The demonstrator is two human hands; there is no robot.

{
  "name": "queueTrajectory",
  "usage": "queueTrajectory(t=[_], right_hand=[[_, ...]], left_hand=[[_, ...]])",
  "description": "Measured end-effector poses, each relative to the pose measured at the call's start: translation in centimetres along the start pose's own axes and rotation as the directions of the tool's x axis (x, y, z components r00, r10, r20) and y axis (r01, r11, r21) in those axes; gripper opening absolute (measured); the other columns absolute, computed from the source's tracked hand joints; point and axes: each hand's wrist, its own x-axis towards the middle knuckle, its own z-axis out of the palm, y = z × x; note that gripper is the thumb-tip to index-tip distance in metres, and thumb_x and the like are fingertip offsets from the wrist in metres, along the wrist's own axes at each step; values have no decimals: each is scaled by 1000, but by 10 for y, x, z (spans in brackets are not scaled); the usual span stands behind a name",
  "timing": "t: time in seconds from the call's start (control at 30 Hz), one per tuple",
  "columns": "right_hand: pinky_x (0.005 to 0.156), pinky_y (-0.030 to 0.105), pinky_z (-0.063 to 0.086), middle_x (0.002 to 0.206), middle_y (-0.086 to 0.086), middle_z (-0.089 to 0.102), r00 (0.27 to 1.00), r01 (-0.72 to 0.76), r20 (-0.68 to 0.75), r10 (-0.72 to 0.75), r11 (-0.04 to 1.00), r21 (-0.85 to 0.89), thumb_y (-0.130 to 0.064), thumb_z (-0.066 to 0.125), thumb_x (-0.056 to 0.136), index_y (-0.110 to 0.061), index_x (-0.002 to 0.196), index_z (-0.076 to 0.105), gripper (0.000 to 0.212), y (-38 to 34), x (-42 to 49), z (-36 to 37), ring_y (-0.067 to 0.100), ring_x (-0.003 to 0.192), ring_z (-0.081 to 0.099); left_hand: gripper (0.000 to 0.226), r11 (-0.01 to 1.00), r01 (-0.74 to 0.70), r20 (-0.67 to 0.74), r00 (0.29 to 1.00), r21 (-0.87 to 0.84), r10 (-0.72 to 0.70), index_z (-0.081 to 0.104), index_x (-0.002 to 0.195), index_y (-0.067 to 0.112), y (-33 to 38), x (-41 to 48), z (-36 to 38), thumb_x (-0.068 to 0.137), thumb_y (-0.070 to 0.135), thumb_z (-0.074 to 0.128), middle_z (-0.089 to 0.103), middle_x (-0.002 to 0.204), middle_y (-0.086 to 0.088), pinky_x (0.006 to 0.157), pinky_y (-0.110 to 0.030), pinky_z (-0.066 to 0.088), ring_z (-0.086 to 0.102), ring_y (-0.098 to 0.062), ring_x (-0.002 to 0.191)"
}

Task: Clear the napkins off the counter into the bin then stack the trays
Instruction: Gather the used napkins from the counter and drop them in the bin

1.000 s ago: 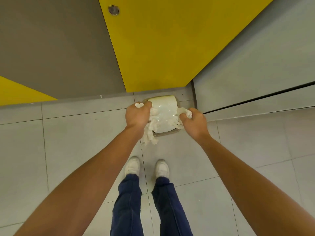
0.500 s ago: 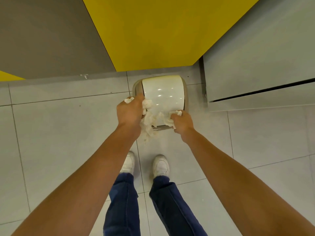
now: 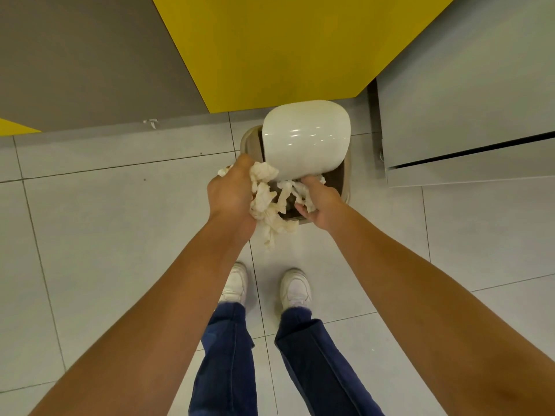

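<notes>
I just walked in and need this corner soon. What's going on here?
A person stands over a small bin on the tiled floor, its white lid tipped up. The left hand grips a big wad of crumpled napkins at the bin's front edge, with some strands hanging outside it. The right hand holds a smaller bunch over the opening. Nothing has been let go yet, and no trays are in view.

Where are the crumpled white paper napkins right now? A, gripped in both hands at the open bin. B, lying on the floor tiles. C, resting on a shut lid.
A: the left hand and right hand both grip crumpled white paper napkins over the open beige bin.
</notes>
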Motion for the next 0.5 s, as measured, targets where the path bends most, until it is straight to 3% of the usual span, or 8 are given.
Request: queueTrajectory(t=[0.2,0.33,0.5], right_hand=[[92,42,46,133,6,46,999,38,28,-36,998,-55,-30,72,78,-11,136,40,69,3,2,-3,30,123,45],[92,35,47,131,11,52,997,66,46,-63,995,-78,-25,69,81,-9,131,47,57,2,3,-11,28,118,52],[104,33,37,106,4,62,992,97,95,-86,988,-123,-18,54,92,-5,120,56,31,-12,-9,-31,22,105,53]], left_hand=[[22,999,-39,-27,999,5,39,52,64,15,-8,0,7,85,17,57,47,46,5,47,-18,39,46,-9,42],[24,979,-198,-102,974,39,201,46,62,15,-15,4,25,83,16,57,44,58,0,55,-27,38,42,-15,57],[30,871,-485,-92,866,83,491,44,57,18,-31,9,54,81,9,60,45,49,13,53,-21,38,43,-4,51]])
